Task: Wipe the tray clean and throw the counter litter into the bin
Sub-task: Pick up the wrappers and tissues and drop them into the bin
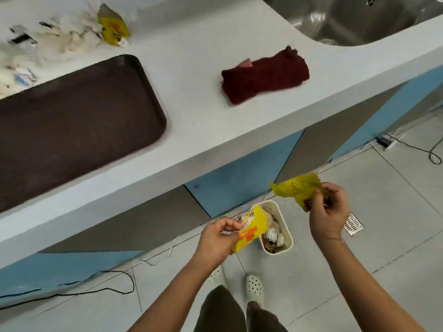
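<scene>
Each hand [219, 238] [329, 212] pinches a yellow wrapper [251, 230] [297, 190] above the bin [286, 227].

bare forearms, dark trousers [223, 310], white perforated clogs [254, 287]

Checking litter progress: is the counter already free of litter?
No: a yellow wrapper and torn paper scraps lie on the counter behind the tray.

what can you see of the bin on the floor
The bin is a small cream tub, plastic by its look, with rounded corners and no lid. It stands upright on the grey tiled floor just in front of the counter's base, between the person's two hands. It is already well filled with crumpled white paper and coloured wrappers. The yellow wrapper in the left hand overlaps its near rim in view; contact cannot be told.
</scene>
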Motion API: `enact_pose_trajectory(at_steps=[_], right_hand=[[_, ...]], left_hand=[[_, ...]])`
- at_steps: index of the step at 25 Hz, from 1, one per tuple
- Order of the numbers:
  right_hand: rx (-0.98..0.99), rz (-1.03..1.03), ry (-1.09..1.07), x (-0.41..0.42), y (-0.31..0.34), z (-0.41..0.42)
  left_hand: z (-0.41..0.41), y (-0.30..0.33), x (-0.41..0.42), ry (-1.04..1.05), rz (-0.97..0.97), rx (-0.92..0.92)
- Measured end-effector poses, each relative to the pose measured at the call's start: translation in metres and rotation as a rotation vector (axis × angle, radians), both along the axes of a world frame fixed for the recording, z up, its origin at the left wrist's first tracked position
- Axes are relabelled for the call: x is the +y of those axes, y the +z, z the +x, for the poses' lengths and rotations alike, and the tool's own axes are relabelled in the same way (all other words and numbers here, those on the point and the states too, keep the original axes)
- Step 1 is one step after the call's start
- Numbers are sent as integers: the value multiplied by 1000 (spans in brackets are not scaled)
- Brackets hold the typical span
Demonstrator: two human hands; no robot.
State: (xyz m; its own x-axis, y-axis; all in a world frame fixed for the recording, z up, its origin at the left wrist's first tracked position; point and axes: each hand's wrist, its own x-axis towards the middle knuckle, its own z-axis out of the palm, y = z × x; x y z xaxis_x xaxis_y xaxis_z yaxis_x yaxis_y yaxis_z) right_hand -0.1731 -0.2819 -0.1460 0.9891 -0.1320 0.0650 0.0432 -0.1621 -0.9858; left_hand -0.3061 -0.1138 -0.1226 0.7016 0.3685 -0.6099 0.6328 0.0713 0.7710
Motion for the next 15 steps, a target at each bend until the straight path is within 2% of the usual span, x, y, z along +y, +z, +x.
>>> enact_pose_trajectory(at_steps=[3,5,11,15], right_hand=[[381,-80,-73,-32,-84,-6],[539,-102,-114,-44,-133,-13],[800,-113,-264,-57,-269,-31],[868,-178,-284,-52,-330,-14]], left_hand=[[17,-64,-19,-21,57,114],[31,-103,-28,-31,76,176],[76,-221,-51,-82,89,268],[100,-282,-55,-108,101,259]])
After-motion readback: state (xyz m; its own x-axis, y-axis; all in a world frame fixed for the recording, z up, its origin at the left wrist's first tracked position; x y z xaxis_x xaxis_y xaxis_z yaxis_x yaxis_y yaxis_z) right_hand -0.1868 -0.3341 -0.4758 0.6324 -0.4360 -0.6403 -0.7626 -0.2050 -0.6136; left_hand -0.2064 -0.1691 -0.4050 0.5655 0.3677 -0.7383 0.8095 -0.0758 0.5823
